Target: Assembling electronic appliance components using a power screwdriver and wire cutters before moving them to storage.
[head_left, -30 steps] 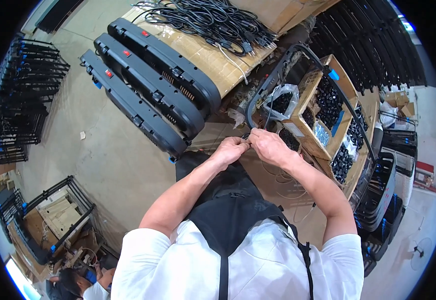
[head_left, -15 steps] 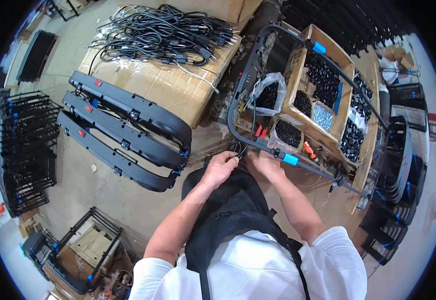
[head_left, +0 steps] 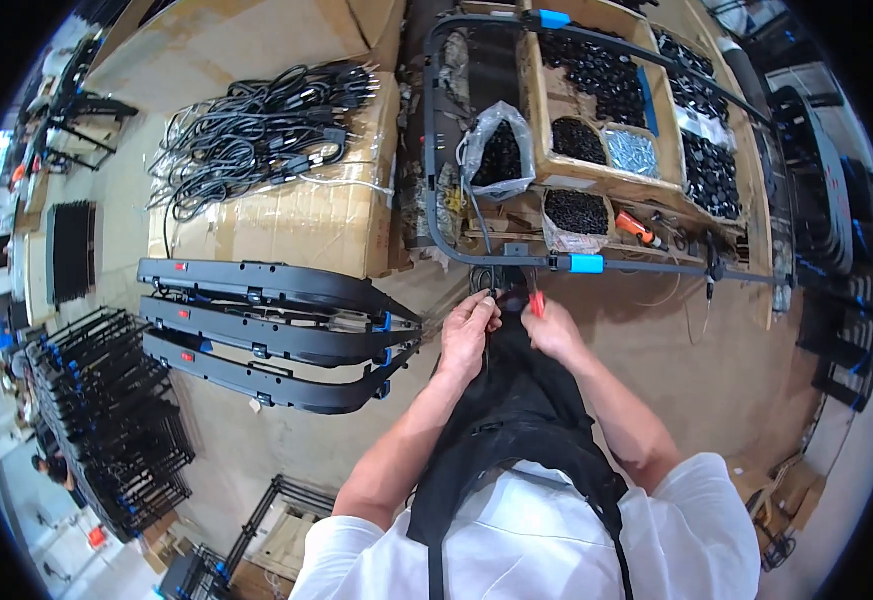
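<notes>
Left hand (head_left: 466, 332): thumb and forefinger pressed together, pinching a black cord (head_left: 482, 281) near one end. The cord shows as a small dark loop just above those fingertips, in front of the body. Remaining fingers curled under; their exact set I cannot tell.

Right hand (head_left: 556, 332): closed in a fist round a red-handled tool (head_left: 536, 302), metal end pointing up and away from the body. Jaws of the tool too small to read. The two hands near each other, a gap between; tool just right of the left fingertips.

Just above both sets of fingers: lower bar of a bent black frame (head_left: 656, 268). A blue sleeve (head_left: 585, 264) on that bar, up and right of the right fingers. Below the fingers, a black apron (head_left: 501, 390).

Left of the left fingers, well apart: three long black panels (head_left: 276, 345), side by side, each with a red switch. Above those, farther from the fingers, a cardboard box (head_left: 286, 235) bearing a tangled heap of cords (head_left: 256, 130).

Above and right of the right fingers: a bag of small black pieces (head_left: 576, 215), an orange tool (head_left: 638, 229) beside it, then a wooden tray (head_left: 606, 176) with silver screws (head_left: 632, 152) in one compartment.
</notes>
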Action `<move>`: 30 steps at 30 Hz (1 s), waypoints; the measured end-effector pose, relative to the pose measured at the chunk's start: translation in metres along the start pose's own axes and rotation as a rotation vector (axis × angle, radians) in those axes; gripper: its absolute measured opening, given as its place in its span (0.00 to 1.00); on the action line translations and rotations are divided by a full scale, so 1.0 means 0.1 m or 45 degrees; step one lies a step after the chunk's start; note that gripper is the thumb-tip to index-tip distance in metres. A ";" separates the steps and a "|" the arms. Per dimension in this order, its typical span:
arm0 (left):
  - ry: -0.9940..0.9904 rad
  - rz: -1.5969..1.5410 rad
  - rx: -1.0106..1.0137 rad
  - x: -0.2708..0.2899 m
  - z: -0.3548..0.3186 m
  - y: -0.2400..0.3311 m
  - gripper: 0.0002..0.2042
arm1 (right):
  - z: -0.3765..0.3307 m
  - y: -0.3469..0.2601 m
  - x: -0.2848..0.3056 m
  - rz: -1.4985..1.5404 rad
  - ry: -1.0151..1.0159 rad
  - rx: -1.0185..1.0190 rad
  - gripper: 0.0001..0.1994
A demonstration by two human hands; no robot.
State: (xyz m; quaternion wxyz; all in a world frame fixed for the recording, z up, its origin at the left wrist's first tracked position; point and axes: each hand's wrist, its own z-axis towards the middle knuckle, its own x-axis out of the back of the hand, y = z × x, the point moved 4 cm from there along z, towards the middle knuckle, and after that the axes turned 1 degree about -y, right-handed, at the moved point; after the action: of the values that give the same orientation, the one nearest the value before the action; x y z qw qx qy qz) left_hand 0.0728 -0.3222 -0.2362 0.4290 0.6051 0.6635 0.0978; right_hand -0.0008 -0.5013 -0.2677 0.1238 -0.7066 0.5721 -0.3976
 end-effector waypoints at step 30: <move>0.192 0.551 -0.345 -0.18 -0.05 -0.02 0.20 | -0.91 -0.72 0.37 -0.585 -0.055 0.486 0.50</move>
State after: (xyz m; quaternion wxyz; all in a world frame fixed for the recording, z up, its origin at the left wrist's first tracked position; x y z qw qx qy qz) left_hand 0.0662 -0.3369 -0.2256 0.4247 0.6609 0.5296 0.3200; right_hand -0.0124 -0.4873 -0.1474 0.1735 -0.7898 0.3091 -0.5005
